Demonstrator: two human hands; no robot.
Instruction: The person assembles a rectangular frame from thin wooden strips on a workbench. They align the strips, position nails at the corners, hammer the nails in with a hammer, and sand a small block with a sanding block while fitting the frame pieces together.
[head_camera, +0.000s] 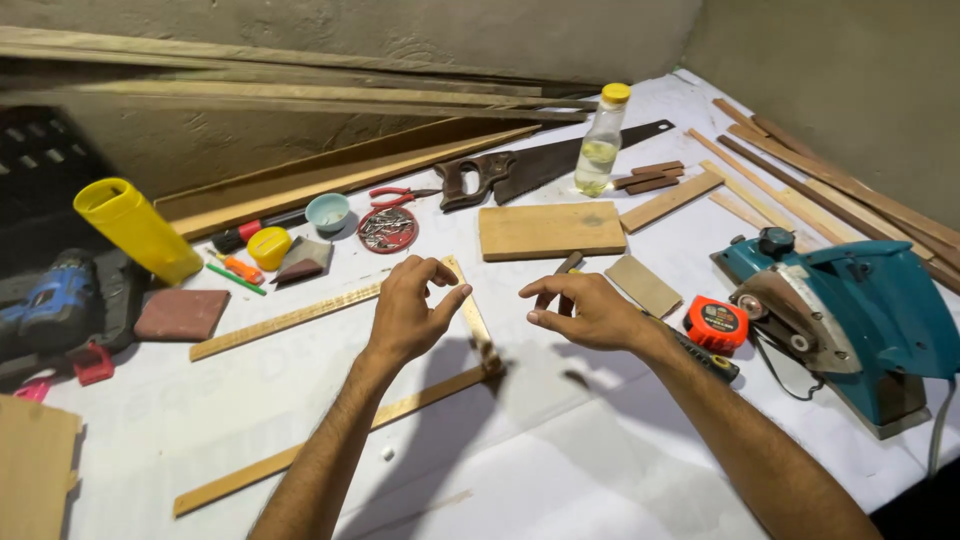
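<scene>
**Both hands hover over the short wooden strip, the left one nearer**

Take the short pale wooden strip (472, 315) as the landmark: it runs from a far end near the left hand's fingertips down toward the viewer, ending where it meets the long thin wooden batten (330, 440), which lies slantwise across the white-covered table (560, 460).

Nearest the viewer, that batten stretches away to the left of the strip's near end. The strip's long axis points roughly away from the person, leaning a little left at the top.

The left hand (408, 312) sits just left of the strip, fingers curled and loosely parted, thumb stretched toward it; it grips nothing that I can see, though whether the thumb touches the wood is hard to judge. The right hand (585, 312) hangs to the right of the strip, clearly apart from it, fingers half bent and empty. A dark slim tool (566, 270) shows behind its fingers; I cannot tell if they touch it.

Right of the strip lie a small tan board (645, 285) and a red tape measure (717, 323). Beyond the strip rests a thick rectangular wooden block (550, 230), and farther still a brown-handled handsaw (540, 165).
</scene>
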